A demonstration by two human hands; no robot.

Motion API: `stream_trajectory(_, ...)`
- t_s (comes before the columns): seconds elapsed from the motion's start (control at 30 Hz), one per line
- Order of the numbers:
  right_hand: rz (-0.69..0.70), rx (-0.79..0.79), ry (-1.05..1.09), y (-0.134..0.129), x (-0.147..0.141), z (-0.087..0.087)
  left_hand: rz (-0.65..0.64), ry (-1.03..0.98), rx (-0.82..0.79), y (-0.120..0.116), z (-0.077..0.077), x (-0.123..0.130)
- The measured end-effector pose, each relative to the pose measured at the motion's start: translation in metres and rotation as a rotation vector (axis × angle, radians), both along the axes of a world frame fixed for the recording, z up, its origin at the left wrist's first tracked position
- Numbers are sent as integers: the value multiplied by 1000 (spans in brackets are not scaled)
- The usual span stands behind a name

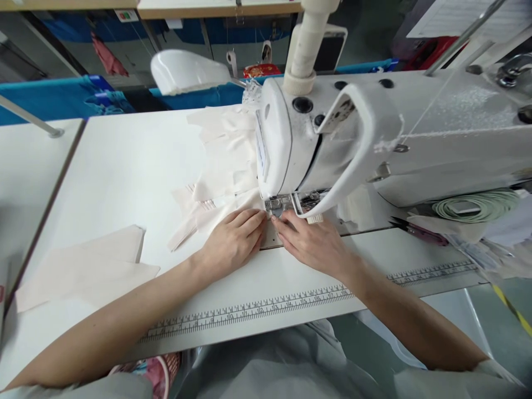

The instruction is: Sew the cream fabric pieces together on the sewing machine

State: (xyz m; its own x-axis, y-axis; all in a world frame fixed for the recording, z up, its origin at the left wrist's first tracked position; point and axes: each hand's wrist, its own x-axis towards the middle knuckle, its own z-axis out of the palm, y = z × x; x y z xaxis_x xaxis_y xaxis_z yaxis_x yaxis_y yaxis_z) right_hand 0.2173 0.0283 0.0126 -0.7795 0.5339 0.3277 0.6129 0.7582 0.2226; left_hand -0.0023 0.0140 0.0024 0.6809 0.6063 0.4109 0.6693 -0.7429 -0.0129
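A white sewing machine (276,138) stands on the table, its presser foot (275,206) low over the metal needle plate. Pale cream fabric (226,149) runs from the foot out to the left and back in loose folds. My left hand (236,238) lies just left of the foot, fingers together and closed on the fabric's near edge. To the right of the foot, my right hand (310,241) has its thumb and fingers pinched at the fabric edge, its fingertips nearly meeting the left ones. The bit of fabric between the fingertips is mostly hidden.
Cut cream pieces (91,266) lie on the table at left. A printed ruler strip (261,310) follows the front edge. Thread snips (419,230), a coil of pale green cord (476,205) and fabric scraps lie at right. A white lamp head (189,72) juts out behind.
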Motion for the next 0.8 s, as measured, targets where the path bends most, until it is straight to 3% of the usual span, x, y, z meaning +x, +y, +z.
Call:
stream_trajectory(0.3,-58,-54,1,4,-3,-1,33,23,-13,8,-2,-4)
stream_trajectory(0.57,-145,-230,339,28,14,-16,35,22,-48,17,-3,-7)
stream_trajectory(0.8,-210,-182,313,43,19,-26,69,6,-95,15,-5,-4)
